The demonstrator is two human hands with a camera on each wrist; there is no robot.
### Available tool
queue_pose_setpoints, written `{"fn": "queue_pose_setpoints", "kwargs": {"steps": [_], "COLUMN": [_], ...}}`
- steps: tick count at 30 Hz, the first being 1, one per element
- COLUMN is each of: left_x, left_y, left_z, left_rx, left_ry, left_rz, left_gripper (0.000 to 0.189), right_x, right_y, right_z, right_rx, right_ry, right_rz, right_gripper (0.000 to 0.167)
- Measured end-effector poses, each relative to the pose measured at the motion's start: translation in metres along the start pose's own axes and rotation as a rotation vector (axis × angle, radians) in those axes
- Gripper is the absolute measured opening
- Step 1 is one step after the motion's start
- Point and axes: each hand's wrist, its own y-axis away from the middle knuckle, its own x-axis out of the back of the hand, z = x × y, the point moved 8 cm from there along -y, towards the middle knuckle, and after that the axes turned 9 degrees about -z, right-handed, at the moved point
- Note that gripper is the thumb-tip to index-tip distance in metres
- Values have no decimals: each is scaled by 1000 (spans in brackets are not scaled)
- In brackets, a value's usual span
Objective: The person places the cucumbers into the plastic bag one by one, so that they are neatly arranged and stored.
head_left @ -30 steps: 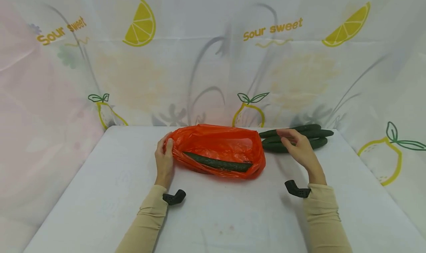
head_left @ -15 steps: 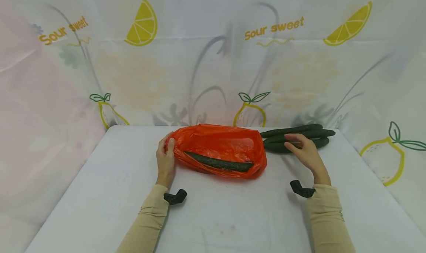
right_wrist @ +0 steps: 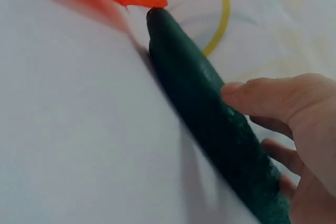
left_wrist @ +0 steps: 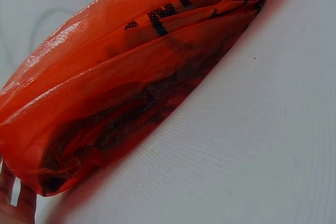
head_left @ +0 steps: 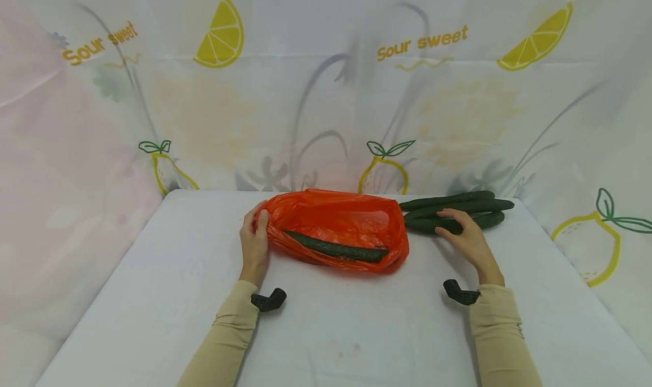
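A red plastic bag (head_left: 326,206) lies with its mouth facing me, and a cucumber (head_left: 336,248) rests inside along the front. My left hand (head_left: 253,245) grips the bag's left end, thumb in front and fingers partly hidden behind; the left wrist view shows dark print on the bag. Right of the bag lies a group of dark green cucumbers (head_left: 466,206). My right hand (head_left: 468,243) is at the nearest one, thumb and fingers spread apart. In the right wrist view, the thumb tip overlaps this cucumber (right_wrist: 194,87) and the other fingers are by its far edge.
Everything lies on a white-covered table (head_left: 331,330) in front of a printed cloth backdrop (head_left: 326,93) with lemon drawings. The nearest cucumber's tip comes close to the bag's right end. A black device (head_left: 460,292) sits at my right wrist, another black device (head_left: 269,300) at my left.
My right hand has moved slightly right and down toward the nearest cucumber in the group. The left hand keeps its hold on the bag, and the bag stays in place.
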Motion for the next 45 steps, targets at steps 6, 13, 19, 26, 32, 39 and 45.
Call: {"fn": "queue_pose_setpoints", "kwargs": {"steps": [6, 13, 19, 26, 32, 39, 45], "left_x": [0, 0, 0, -3, -5, -2, -1], "left_y": [-1, 1, 2, 7, 12, 3, 3], "left_z": [0, 0, 0, 16, 28, 0, 0], "left_rx": [40, 37, 26, 59, 61, 24, 13], "left_ry": [11, -4, -2, 13, 20, 26, 21], "left_rz": [-29, -16, -2, -29, -34, -7, 8], "left_gripper": [40, 40, 39, 39, 39, 39, 40], "right_x": [-4, -9, -10, -9, -8, -4, 0], "right_y": [2, 6, 7, 10, 13, 16, 17], "right_z": [9, 11, 11, 10, 11, 13, 12], "right_rx": [87, 164, 183, 191, 148, 127, 154], "right_ry": [8, 58, 73, 101, 144, 166, 151], "right_rz": [42, 58, 107, 163, 195, 239, 294], "right_gripper": [45, 45, 45, 45, 46, 47, 47]}}
